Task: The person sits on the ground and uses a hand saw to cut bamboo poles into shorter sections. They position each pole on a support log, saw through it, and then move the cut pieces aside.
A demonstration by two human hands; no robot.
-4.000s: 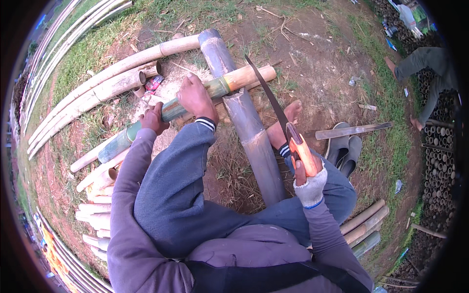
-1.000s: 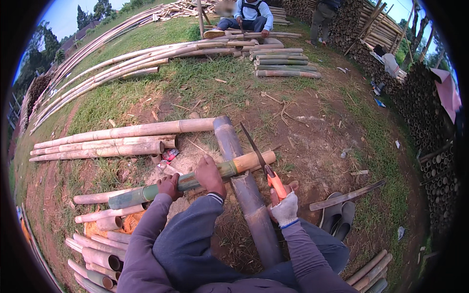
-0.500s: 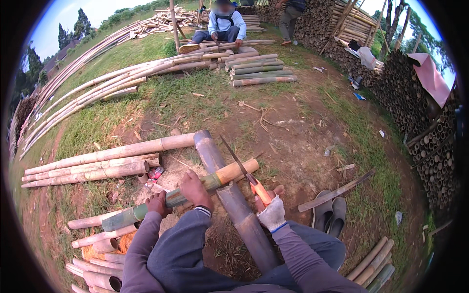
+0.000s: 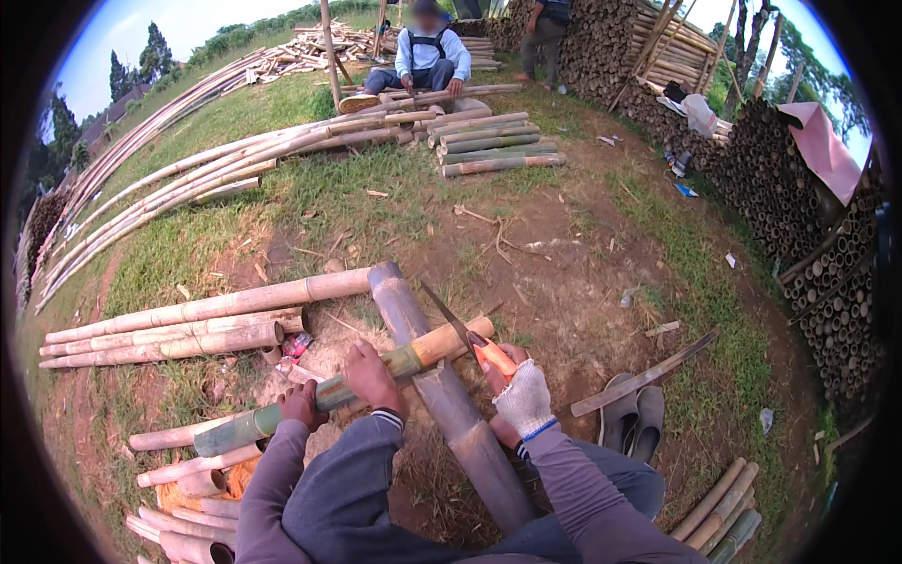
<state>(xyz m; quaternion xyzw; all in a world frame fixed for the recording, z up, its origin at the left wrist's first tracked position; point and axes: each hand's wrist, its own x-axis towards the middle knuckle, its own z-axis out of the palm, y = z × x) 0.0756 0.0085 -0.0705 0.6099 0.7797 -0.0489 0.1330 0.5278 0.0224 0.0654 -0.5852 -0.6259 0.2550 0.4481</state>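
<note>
all places are taken from the thick dark log (image 4: 462, 416), which lies on the ground and runs away from the person's body.

the green bamboo pole (image 4: 336, 393) lies across the log's farther half. most of its length is left of the log; its pale end section projects to the right.

left hand (image 4: 302, 404): left of the log, fingers curled down and clamped over the pole. the bare left foot (image 4: 373, 371) presses on the pole between this hand and the log. right hand (image 4: 513, 381), in a white glove with bare fingertips: right of the log, fingers clamped around the orange handle of the saw (image 4: 490, 357). the blade slants across the pale end section, tip toward the far side.

change noted: four seconds ago the saw handle stood well apart from the pole; it is now just beside it, the right hand with it. the left hand and left foot have kept their places on the pole. in my judgement, the pole is steadied and the saw is in working position on the pale section. whether the teeth bite cannot be told.

also recorded: pale poles (image 4: 216, 301) left of the log; a bamboo slat (image 4: 648, 371) over shoes (image 4: 645, 428) to its right; a seated co-worker (image 4: 430, 56) well beyond it.
</note>
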